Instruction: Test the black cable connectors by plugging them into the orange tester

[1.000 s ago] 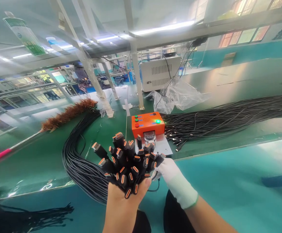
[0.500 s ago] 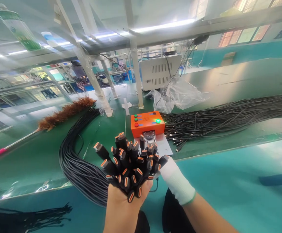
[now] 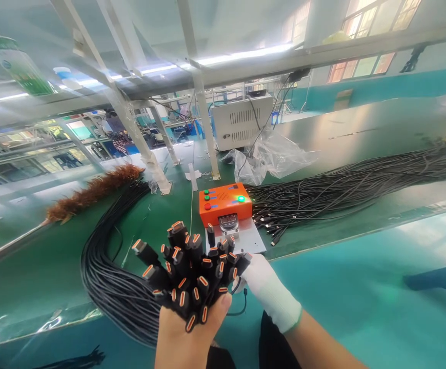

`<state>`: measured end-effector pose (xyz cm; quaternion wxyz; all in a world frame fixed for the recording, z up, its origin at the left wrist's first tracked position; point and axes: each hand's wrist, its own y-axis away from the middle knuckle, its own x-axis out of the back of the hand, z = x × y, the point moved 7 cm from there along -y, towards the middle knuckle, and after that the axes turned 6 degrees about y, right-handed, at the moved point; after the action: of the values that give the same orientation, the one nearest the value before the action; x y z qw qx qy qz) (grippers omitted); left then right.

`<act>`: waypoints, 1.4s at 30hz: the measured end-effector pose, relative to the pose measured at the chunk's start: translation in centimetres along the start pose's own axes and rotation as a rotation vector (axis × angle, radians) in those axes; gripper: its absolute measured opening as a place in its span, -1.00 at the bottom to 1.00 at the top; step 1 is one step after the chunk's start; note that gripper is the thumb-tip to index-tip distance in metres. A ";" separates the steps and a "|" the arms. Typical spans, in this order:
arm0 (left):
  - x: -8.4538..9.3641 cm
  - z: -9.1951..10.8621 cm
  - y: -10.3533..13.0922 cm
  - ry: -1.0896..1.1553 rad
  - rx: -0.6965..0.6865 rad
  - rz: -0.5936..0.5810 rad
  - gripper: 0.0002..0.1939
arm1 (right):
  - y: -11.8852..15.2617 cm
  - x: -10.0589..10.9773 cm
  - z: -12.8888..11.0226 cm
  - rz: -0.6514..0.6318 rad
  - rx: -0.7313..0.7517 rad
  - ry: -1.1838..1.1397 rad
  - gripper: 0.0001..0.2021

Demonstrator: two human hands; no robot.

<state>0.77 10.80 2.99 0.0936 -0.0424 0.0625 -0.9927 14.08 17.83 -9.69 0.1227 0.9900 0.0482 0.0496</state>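
My bare left hand (image 3: 192, 328) is wrapped round a thick bundle of black USB-C cables (image 3: 119, 297). Their connectors (image 3: 182, 297) fan out above the fist, with orange inside the metal tips. At the bundle's right side, my right hand (image 3: 267, 287), in a white glove, pinches one USB-C cable (image 3: 243, 264). Its fingertips are partly hidden behind the connectors. Just beyond both hands stands an orange tester box (image 3: 226, 200) with a lit green light, green and red buttons and a small display (image 3: 228, 221). A metal plate (image 3: 256, 238) lies before it.
More black cables (image 3: 323, 192) stretch along the green table (image 3: 161, 205) to the right. A brown feather duster (image 3: 96, 192) lies at left. Behind the tester are clear plastic (image 3: 269, 156), a grey metal cabinet (image 3: 242, 120) and white rack posts (image 3: 205, 123). A person (image 3: 119, 138) is far back.
The whole scene has shifted a little left and down as my head turned. My left hand still grips the bundle, and my right hand stays at its right side with the single cable.
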 end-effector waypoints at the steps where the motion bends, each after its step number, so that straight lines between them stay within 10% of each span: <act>1: -0.1 -0.2 0.0 0.017 0.024 -0.013 -0.79 | 0.3 0.1 0.0 -0.004 -0.010 0.018 -0.81; 6: -0.6 0.2 0.0 0.146 0.095 -0.050 -0.77 | 3.9 1.6 0.0 -0.047 -0.046 0.350 -0.71; 9: -1.1 0.5 0.2 0.231 0.141 -0.055 -0.72 | 6.9 5.1 -2.3 0.247 -0.037 0.789 -0.65; 11: -1.6 0.8 0.3 0.264 0.144 -0.099 -0.69 | 8.7 5.9 -5.2 0.372 0.149 0.696 -0.66; 16: -2.3 0.1 1.2 0.240 0.178 -0.269 -0.69 | 11.2 1.8 -9.4 0.005 0.598 -0.027 -0.79; 21: -0.4 -1.2 2.6 0.251 0.121 -0.158 -0.52 | 11.7 -0.3 -6.8 -0.027 0.495 -0.376 -0.80; 30: -1.1 -2.0 4.2 0.220 0.039 -0.142 -0.81 | 11.8 0.1 -6.2 -0.002 0.414 -0.342 -0.66; 37: 3.2 -1.2 4.1 0.190 -0.051 0.160 -0.73 | 9.8 1.3 -3.9 0.151 0.139 -0.523 -0.74; 42: 4.8 -2.3 4.6 0.080 -0.047 0.262 -0.81 | 6.7 0.0 -2.0 -0.108 0.052 -0.421 -0.70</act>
<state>-3.33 5.71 0.46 0.2190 0.0035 0.0944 -0.9711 14.45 11.89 -6.07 0.1067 0.9774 0.0757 -0.1663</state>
